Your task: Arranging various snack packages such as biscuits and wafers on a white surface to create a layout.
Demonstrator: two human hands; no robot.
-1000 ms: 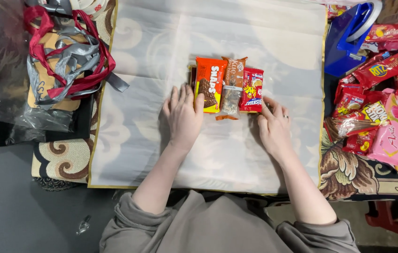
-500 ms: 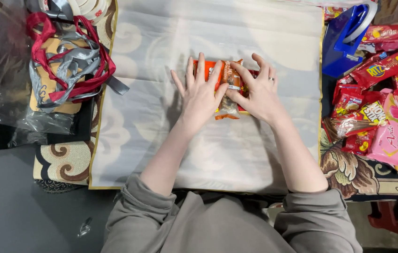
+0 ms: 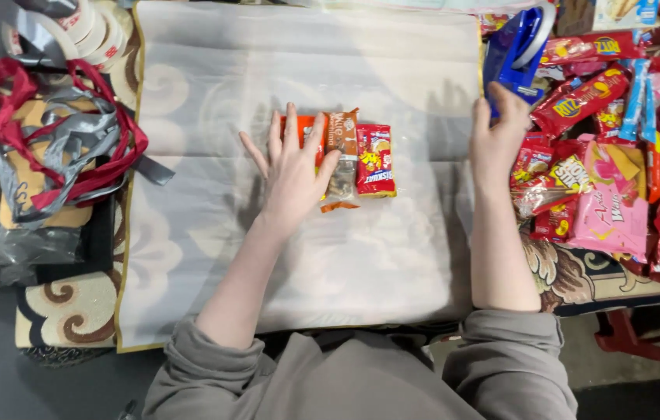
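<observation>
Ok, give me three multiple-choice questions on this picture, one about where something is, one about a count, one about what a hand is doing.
1. Where does the blue tape dispenser stand?
A. At the right edge of the white sheet, beside the snack pile
B. On the grey floor by the red ribbons
C. In the person's lap

2. How many snack packs lie in the row on the white sheet?
A. One
B. Three
C. Six

3. What is the left hand doing?
A. Holding scissors in the air
B. Lying flat with spread fingers on the left end of the row of packs
C. Resting in a pocket

Answers:
1 A, the dispenser stands up by the sheet's right edge, with the right hand reaching up to it.
2 B, orange, brown and red packs lie side by side.
3 B, its palm covers the orange pack.
</observation>
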